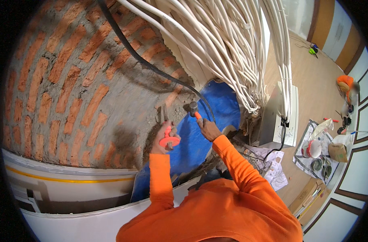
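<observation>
My left hand (158,140) is wrapped round a chisel (170,140) with a round pinkish-red hand guard. Its metal blade points up the picture, toward rough grey mortar on the brick wall (83,101). In my right hand (210,130) is a hammer (193,107) with an orange handle and a dark metal head. The hammer head is apart from the chisel, a short way to its right. Loose grey rubble lies around the chisel's tip, so I cannot tell whether the tip touches the wall. A blue sheet (220,99) spreads behind and below my hands.
A thick bundle of white cables (232,48) hangs at the top, and a black cable (139,58) crosses the wall. A metal box (287,135) stands to the right. Farther right are a bucket (313,149) on a sheet and another person (346,85) in orange.
</observation>
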### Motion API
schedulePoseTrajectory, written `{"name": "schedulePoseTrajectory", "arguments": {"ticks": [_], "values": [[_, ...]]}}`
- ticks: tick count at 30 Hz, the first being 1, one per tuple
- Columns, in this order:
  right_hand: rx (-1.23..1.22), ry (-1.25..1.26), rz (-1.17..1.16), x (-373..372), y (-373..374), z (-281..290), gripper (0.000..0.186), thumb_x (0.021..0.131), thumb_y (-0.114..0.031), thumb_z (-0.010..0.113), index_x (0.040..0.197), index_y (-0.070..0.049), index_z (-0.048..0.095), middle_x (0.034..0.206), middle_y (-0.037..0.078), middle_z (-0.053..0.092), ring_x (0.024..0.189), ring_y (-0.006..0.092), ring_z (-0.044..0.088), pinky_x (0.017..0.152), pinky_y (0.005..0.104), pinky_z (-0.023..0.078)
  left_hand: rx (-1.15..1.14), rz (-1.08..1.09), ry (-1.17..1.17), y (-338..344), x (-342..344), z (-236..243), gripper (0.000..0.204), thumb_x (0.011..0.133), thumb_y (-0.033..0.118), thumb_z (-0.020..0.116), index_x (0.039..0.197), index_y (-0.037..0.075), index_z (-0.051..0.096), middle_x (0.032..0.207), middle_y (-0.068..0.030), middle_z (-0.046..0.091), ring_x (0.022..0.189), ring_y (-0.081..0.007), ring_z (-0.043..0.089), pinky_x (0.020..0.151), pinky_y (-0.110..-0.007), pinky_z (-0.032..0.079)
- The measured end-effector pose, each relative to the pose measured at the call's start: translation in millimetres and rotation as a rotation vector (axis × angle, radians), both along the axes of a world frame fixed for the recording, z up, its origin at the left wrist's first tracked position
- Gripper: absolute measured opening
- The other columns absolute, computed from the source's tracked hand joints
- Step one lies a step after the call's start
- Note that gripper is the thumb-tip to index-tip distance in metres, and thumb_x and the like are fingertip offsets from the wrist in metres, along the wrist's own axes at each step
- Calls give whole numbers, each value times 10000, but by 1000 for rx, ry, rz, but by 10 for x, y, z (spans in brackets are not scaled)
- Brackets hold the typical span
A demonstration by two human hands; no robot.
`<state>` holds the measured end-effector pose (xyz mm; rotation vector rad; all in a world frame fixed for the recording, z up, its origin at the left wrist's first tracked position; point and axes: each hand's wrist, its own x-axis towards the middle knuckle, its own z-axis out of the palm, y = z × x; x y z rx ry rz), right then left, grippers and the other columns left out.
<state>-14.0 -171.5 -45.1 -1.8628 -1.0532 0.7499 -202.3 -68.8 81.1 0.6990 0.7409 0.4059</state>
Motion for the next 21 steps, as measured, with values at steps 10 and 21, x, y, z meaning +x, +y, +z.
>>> {"name": "schedulePoseTrajectory", "arguments": {"ticks": [10, 21], "values": [[-53, 17, -8, -200, -217, -103, 554, 1004, -459, 404, 992, 75, 551, 861, 347, 628, 834, 544, 602, 763, 592, 465, 134, 125, 306, -574, -696, -199, 168, 922, 257, 611, 955, 111, 532, 664, -9, 513, 567, -199, 617, 513, -345, 530], [-50, 36, 10, -143, -410, 22, 583, 978, -494, 461, 1002, 76, 580, 848, 306, 638, 816, 479, 629, 740, 532, 480, 194, 123, 160, -480, -344, -531, 160, 939, 240, 605, 951, 102, 525, 715, -22, 523, 615, -155, 560, 588, -325, 494]]}}
